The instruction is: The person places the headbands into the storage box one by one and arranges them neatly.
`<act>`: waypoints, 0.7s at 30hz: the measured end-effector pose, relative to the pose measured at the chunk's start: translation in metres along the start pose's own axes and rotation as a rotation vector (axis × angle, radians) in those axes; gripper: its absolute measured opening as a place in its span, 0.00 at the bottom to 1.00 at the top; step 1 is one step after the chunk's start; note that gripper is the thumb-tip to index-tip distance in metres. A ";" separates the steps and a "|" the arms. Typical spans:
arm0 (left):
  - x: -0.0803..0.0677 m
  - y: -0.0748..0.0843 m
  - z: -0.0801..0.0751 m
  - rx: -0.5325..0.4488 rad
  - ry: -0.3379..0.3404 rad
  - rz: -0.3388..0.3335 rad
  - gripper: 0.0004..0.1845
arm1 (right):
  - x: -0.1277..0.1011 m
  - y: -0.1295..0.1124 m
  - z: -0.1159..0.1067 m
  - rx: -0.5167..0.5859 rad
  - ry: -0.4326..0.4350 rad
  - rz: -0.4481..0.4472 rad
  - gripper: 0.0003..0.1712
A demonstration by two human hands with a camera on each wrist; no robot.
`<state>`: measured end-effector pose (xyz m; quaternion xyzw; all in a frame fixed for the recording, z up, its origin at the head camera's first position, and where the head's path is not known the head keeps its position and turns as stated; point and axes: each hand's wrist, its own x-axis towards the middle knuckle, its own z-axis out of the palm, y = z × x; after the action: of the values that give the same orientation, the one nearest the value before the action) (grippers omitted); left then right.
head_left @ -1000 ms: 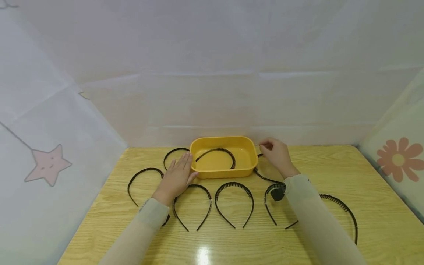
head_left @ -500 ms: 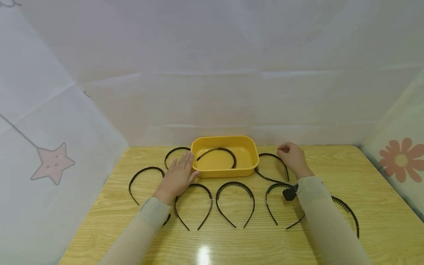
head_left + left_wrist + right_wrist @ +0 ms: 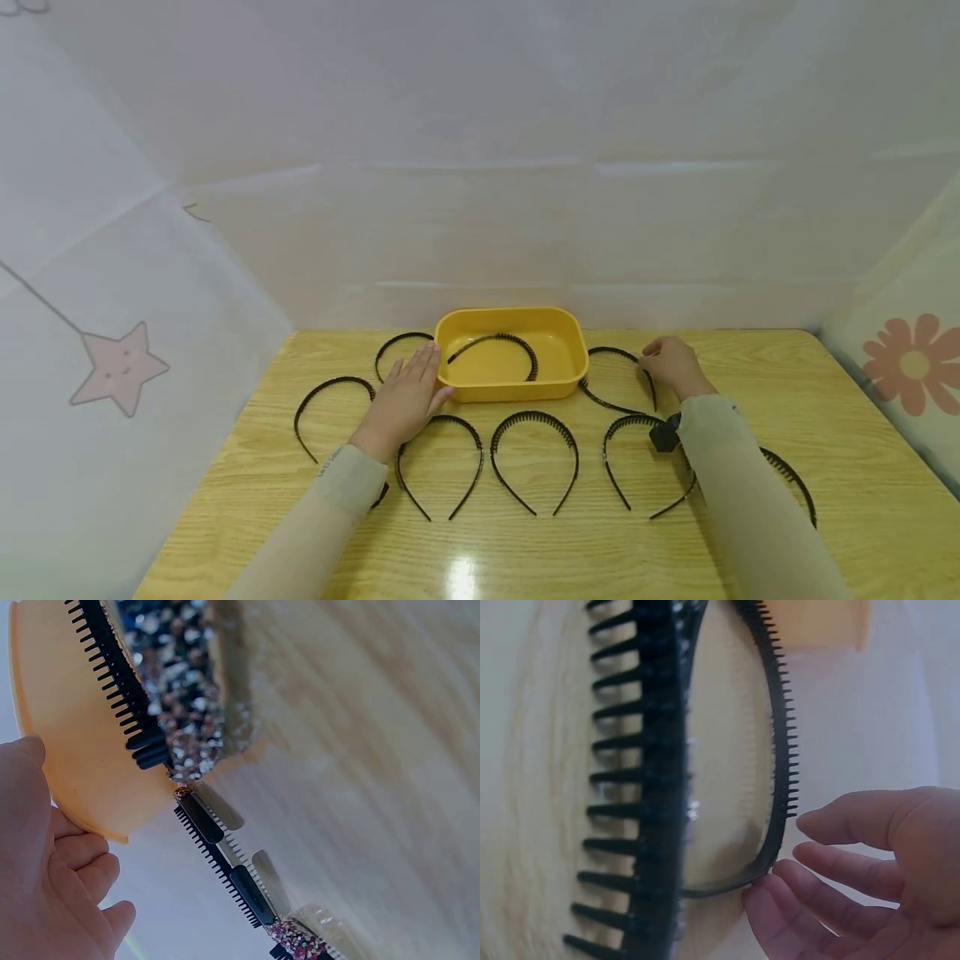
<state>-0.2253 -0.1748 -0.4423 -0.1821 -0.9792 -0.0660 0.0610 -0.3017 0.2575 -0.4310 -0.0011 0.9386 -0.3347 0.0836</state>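
In the head view my left hand (image 3: 405, 404) rests flat with extended fingers against the left end of a yellow plastic box (image 3: 512, 392). A black toothed headband (image 3: 534, 358) lies inside the box. My right hand (image 3: 670, 364) is at the right side of another headband (image 3: 613, 350), which lies just right of the box. In the right wrist view its loosely bent fingertips (image 3: 804, 823) are right at that headband's edge, with gaps between the fingers. The left wrist view shows the left fingers (image 3: 97, 877) along the box wall and a rhinestone-covered headband (image 3: 180, 690) close by.
A front row of headbands spreads over the wooden table (image 3: 510, 550), among them one at the middle (image 3: 535, 417) and one partly under the right sleeve (image 3: 795, 475). Two more headbands (image 3: 330, 382) lie by the left hand. A pale patterned cloth (image 3: 480, 208) hangs behind.
My right hand has moved rightward and slightly nearer, from beside the box to the far side of the right headband, uncovering most of it. The left hand has stayed on the box.
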 end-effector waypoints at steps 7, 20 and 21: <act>0.000 0.000 0.002 0.000 -0.011 -0.002 0.40 | 0.002 0.007 0.002 -0.006 -0.009 0.016 0.21; -0.002 0.001 0.000 -0.004 -0.002 0.001 0.40 | 0.005 0.009 0.004 -0.029 0.009 0.004 0.17; -0.002 0.001 0.001 -0.003 -0.002 0.001 0.40 | 0.005 0.008 0.003 -0.025 0.011 0.007 0.17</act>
<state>-0.2235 -0.1747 -0.4430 -0.1830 -0.9790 -0.0674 0.0599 -0.3056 0.2618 -0.4395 0.0028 0.9432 -0.3225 0.0795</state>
